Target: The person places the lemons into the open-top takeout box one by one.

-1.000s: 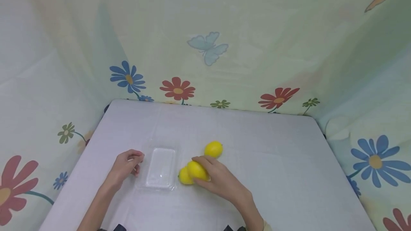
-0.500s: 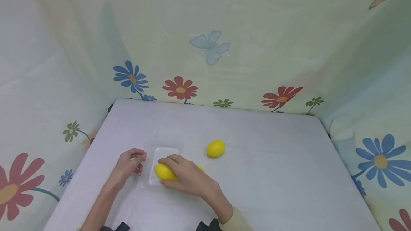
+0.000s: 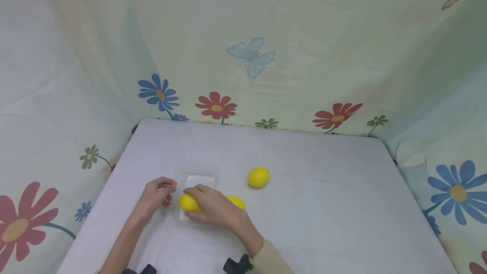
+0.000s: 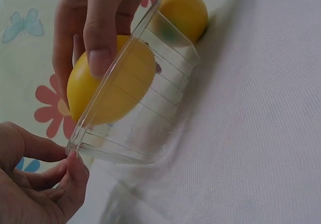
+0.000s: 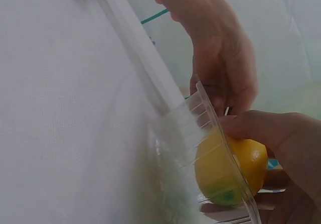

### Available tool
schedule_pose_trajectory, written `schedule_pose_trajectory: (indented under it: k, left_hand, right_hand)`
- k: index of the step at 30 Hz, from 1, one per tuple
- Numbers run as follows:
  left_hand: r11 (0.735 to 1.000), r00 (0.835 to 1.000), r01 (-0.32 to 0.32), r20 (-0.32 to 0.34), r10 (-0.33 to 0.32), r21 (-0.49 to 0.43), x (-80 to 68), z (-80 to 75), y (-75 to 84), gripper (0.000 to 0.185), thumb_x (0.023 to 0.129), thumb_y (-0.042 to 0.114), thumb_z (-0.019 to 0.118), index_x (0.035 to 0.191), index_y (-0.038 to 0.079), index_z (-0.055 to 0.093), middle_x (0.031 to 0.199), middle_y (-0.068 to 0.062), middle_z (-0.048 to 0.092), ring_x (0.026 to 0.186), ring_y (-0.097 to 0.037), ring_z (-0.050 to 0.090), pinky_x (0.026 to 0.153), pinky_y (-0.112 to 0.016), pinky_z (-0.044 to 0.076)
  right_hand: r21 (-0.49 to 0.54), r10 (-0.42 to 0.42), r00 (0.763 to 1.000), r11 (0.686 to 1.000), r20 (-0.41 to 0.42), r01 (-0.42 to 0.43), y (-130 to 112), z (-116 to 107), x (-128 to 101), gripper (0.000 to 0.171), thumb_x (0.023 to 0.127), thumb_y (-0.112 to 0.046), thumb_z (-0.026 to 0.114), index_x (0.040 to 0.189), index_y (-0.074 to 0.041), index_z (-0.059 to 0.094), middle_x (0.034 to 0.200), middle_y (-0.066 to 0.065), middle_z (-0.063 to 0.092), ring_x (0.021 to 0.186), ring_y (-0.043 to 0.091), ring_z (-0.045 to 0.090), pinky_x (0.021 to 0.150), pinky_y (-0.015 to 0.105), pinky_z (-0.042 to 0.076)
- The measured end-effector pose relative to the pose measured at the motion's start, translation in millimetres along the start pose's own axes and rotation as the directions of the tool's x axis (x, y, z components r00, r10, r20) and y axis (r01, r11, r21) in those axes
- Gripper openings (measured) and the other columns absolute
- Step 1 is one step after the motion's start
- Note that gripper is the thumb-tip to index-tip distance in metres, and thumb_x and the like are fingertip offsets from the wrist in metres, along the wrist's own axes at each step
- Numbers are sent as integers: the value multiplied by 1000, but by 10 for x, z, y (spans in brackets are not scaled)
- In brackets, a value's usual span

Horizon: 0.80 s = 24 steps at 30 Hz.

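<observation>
Lemon (image 3: 189,203) lies crosswise in clear tray (image 3: 201,179), right-hand fingers (image 3: 198,191) wrapped round it.

I see a table (image 3: 323,206) with a plain white cloth over it, and flowery cloth walls stand along its back and sides. On the table sits a small clear plastic tray (image 3: 198,181), close to the front and a bit to the left. Right beside the tray on its right lies one yellow lemon (image 3: 236,201) on the cloth, and another yellow lemon (image 3: 258,177) lies a little farther back and to the right, apart from the tray.
</observation>
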State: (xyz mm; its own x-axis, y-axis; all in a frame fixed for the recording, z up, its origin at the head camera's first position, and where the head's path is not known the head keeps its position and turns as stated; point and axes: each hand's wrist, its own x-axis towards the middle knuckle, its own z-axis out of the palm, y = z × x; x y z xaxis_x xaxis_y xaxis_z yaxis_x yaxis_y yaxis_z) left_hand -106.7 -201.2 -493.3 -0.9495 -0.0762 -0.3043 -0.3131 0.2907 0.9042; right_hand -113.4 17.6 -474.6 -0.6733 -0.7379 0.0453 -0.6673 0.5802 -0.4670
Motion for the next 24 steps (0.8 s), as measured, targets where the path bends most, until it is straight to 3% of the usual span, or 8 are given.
schedule_pose_trajectory:
  k: [7,13,24]
  left_hand:
    - [1000,1000,2,-1,-2,6,-7,8,11,34,103,18,59,127,-7,57,112,-23,63,64,-19,58,57,-24,55]
    - [1000,1000,-7,-4,7,10,5,11,26,34,103,17,59,126,-8,58,112,-24,63,64,-19,58,56,-23,55]
    - [1000,1000,5,-7,-5,12,22,31,18,33,103,17,59,126,-8,58,110,-23,63,63,-17,58,56,-23,55]
  right_hand:
    - [-43,4,999,999,38,-2,21,71,59,51,96,-37,73,141,-15,58,122,0,66,98,8,61,82,20,53]
    - [-108,23,997,994,69,-16,10,94,66,50,95,-36,74,139,-18,61,128,1,66,105,11,64,82,25,56]
    - [-147,0,999,989,39,6,8,72,3,42,96,-34,74,134,-20,65,126,-1,66,106,13,62,77,24,55]
